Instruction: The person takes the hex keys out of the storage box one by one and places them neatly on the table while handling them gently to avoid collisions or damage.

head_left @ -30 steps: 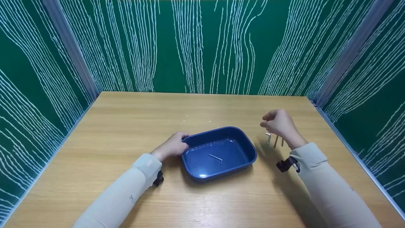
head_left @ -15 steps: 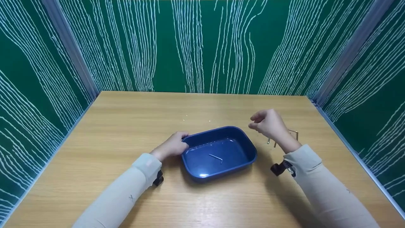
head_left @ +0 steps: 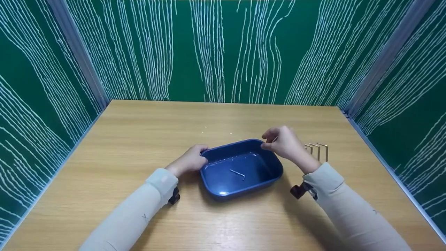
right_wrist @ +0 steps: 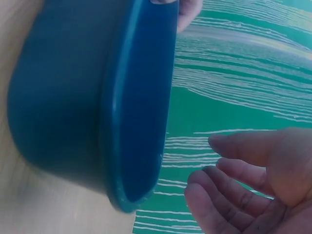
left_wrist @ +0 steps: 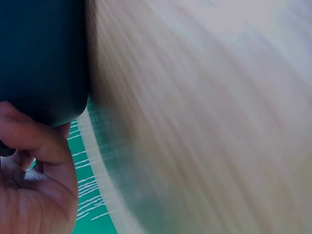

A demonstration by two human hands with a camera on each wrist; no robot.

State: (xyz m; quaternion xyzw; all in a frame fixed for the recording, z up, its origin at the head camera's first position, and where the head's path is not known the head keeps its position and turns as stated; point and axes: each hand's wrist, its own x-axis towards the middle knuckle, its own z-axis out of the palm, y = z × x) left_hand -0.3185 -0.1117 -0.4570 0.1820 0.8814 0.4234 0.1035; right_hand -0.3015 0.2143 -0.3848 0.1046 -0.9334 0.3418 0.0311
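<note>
In the head view a blue plastic bin [head_left: 240, 184] stands on the table, turned a little askew. One L-shaped hex key [head_left: 237, 174] lies on its floor. My left hand [head_left: 189, 160] grips the bin's left end, thumb over the rim; the left wrist view shows fingers [left_wrist: 41, 139] under the wall. My right hand [head_left: 284, 143] hovers at the bin's far right corner. From the right wrist view, its thumb and fingers [right_wrist: 234, 190] are loosely bent and apart, with nothing visible between them. Several more hex keys [head_left: 327, 153] stand out right of that hand, partly hidden by it.
Small white specks [head_left: 230, 133] dot the wooden table [head_left: 146, 122] behind the bin. Green panels with white wavy lines [head_left: 181, 52] enclose the back and both sides. A wrist camera [head_left: 298, 191] hangs under the right sleeve.
My right hand has moved left and slightly toward me, from above the hex keys to the bin's far right corner, uncovering more of those keys. Left hand and bin have stayed put.
</note>
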